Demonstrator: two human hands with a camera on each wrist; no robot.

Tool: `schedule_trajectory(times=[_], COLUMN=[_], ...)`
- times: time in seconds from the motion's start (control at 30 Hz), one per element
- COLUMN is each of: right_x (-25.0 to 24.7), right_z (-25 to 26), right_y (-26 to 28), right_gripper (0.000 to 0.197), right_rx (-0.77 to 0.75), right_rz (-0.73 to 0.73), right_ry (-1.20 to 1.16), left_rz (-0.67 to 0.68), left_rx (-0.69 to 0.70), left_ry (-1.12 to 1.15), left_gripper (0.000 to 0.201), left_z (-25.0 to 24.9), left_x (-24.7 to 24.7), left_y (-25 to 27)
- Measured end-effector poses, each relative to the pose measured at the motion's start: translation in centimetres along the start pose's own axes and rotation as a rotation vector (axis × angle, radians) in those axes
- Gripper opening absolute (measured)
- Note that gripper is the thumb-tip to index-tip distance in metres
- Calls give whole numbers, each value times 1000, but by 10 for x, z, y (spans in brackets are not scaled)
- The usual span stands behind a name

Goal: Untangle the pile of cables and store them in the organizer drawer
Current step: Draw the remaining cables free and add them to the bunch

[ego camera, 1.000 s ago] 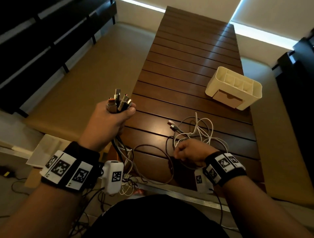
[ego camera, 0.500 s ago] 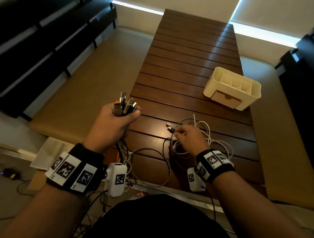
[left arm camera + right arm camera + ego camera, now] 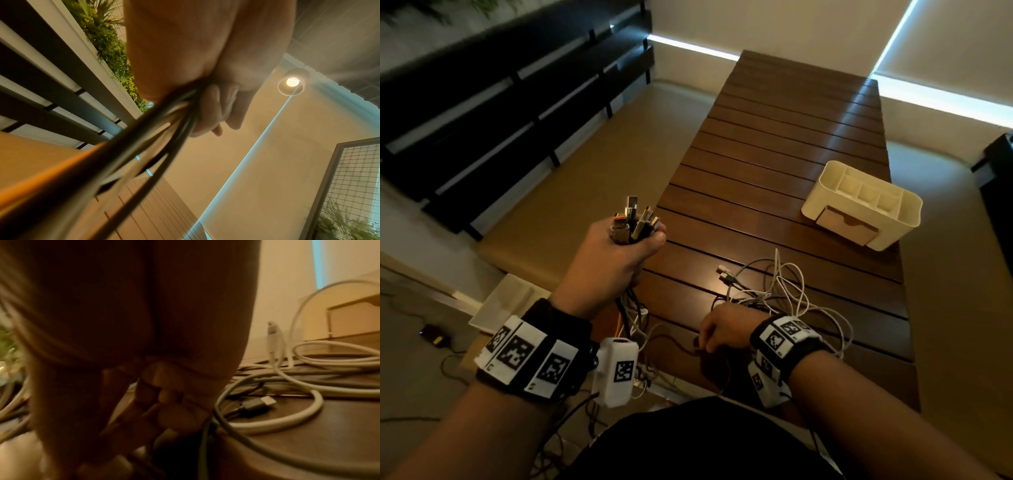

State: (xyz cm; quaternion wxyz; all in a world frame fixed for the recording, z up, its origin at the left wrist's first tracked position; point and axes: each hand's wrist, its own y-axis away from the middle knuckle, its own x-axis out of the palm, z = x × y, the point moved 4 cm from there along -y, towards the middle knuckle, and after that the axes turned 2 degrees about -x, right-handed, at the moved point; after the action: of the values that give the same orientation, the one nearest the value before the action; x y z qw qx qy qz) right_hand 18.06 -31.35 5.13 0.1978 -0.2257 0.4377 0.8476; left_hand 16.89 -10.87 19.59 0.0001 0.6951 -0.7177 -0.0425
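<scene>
A: On the dark slatted wooden table (image 3: 774,164), head view: one cream plastic organizer with a tan drawer (image 3: 861,205), drawer closed, at the far right. One loose tangle of white and grey cables (image 3: 784,294) lies near the front edge, well apart from it.

B: Hands?

A: Two. Left hand (image 3: 613,260) fisted round one bundle of cable ends, metal plugs (image 3: 635,219) sticking up; plug count unclear, several. Right hand (image 3: 722,330) curled at the tangle's near edge, pinching a dark cable (image 3: 671,339).

B: Left wrist view?

A: Left hand (image 3: 195,65) fingers wrapped tight round several blurred cords (image 3: 131,146). One lit ceiling lamp (image 3: 292,82).

B: Right wrist view?

A: Right hand (image 3: 144,337) fingers curled, gripping a thin grey cable (image 3: 203,443). One dark plug (image 3: 257,404) lies flat on the table; one white plug (image 3: 272,335) stands up.
</scene>
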Motion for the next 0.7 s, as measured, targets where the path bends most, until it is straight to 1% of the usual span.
schedule_trajectory(times=[0.03,0.07,0.17,0.2,0.27,0.3,0.37,0.43,0.5,0.6,0.7], right_x=[-6,-14,-42,-46,-49,-49,-45,-40,-37,-36,-39], right_z=[-5,-11,-37,-46,-59,-63,-72,-75,-75,-73,-70], right_y=[4,8,11,10,7,5,1,-1,-2,2,11], right_gripper=[9,7,7,8,8,10,17,15,11,12,12], right_rx=[-9,-14,46,80,133,155,205,248,249,226,195], right_rz=[-27,-115,-533,-635,-738,-754,-740,-697,-667,-658,-703], right_ry=[-66,-136,-245,-242,-209,-188,-126,-27,42,45,-21], left_rz=[-5,-11,-14,-14,-19,-19,-26,-33,-28,-16,0], left_rx=[8,19,55,61,65,64,59,48,39,25,15], left_ry=[-7,-14,-25,-23,-18,-15,0,9,7,0,-7], left_gripper=[14,14,16,15,14,14,12,12,15,15,12], left_z=[-3,-6,-15,-17,-19,-19,-20,-19,-19,-18,-17], left_x=[2,4,11,14,18,21,25,28,31,35,38], left_y=[1,2,5,6,8,9,11,12,13,14,15])
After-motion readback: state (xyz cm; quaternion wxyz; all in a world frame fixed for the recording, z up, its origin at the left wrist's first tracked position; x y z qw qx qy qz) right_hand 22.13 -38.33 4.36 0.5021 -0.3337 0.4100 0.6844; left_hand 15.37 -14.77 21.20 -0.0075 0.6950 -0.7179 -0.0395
